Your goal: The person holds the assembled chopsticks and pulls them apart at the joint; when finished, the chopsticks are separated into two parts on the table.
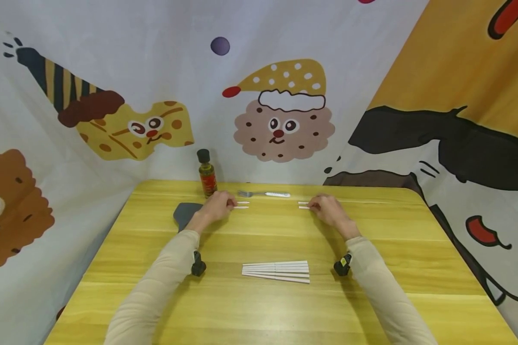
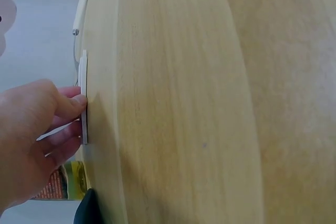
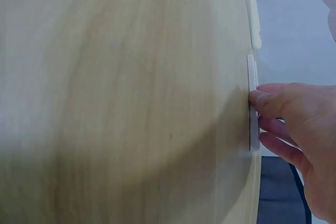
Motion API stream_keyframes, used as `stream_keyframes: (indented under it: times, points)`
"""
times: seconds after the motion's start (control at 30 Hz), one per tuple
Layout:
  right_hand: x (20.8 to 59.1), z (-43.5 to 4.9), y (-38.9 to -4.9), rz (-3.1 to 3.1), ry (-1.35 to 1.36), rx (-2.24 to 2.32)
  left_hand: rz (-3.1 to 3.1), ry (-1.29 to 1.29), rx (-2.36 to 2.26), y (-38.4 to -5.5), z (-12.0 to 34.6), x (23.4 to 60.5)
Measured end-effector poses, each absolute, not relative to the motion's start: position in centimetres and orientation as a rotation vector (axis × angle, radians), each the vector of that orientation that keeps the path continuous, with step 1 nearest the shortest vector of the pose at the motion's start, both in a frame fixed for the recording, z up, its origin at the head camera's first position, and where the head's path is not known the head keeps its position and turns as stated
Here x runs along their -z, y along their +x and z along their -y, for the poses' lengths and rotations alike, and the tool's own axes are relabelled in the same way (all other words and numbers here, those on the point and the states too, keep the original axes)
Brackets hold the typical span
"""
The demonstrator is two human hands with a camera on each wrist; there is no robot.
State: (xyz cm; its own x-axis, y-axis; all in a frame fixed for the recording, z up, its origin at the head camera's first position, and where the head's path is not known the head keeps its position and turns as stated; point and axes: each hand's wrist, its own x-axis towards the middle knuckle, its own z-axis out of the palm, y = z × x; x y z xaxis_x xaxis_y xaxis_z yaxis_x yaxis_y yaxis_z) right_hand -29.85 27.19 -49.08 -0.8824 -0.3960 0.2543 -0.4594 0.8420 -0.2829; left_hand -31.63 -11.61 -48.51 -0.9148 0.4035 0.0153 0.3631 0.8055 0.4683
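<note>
Near the far edge of the table, my left hand (image 1: 218, 206) pinches the end of short white strips (image 2: 84, 98) between thumb and fingers. Two strip ends stick out to the right of it in the head view. Across from it, my right hand (image 1: 328, 211) pinches a similar pair of white strips (image 3: 253, 103), their ends pointing left. Both pairs lie low, right at the tabletop, parallel to the far edge. Behind them, between the hands, lies a fork (image 1: 265, 194) with a white handle. Nearer me, several white strips (image 1: 276, 271) lie in a narrow fan.
A bottle (image 1: 208, 175) with a black cap and red label stands just behind my left hand. A dark grey flat blade (image 1: 185, 213) lies left of that hand, partly hidden by the forearm. The wooden table (image 1: 267, 311) ends at a printed cloth (image 1: 164, 43).
</note>
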Motion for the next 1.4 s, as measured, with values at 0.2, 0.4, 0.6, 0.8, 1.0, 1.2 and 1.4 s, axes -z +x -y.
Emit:
stream_keyframes:
  times: [0.2, 0.4, 0.6, 0.8, 1.0, 1.2, 1.4]
  points:
    - [49.0, -27.1, -29.9, 2.842, 0.647, -0.502, -2.947, 0.625, -0.704, -31.8, 11.4, 48.7]
    - [49.0, -27.0, -30.0, 2.849, 0.648, -0.512, -2.929, 0.596, -0.724, -31.7, 11.4, 48.7]
    - [48.8, -26.9, -30.0, 2.855, 0.660, -0.505, -2.912, 0.587, -0.740, -31.2, 11.5, 48.2]
    - [47.8, -26.9, -29.4, 2.807, 0.670, -0.530, -2.954, 0.647, -0.706, -30.6, 11.5, 47.5]
    - [46.7, -26.6, -28.3, 2.681, 0.795, -0.511, -2.985, 0.768, -0.674, -29.0, 11.1, 46.6]
    - [45.4, -25.8, -26.2, 2.686, 0.842, -0.518, -3.015, 0.897, -0.664, -26.9, 10.2, 45.8]
    - [44.8, -24.3, -24.0, 2.682, 0.951, -0.538, -3.040, 1.065, -0.614, -23.9, 9.3, 45.2]
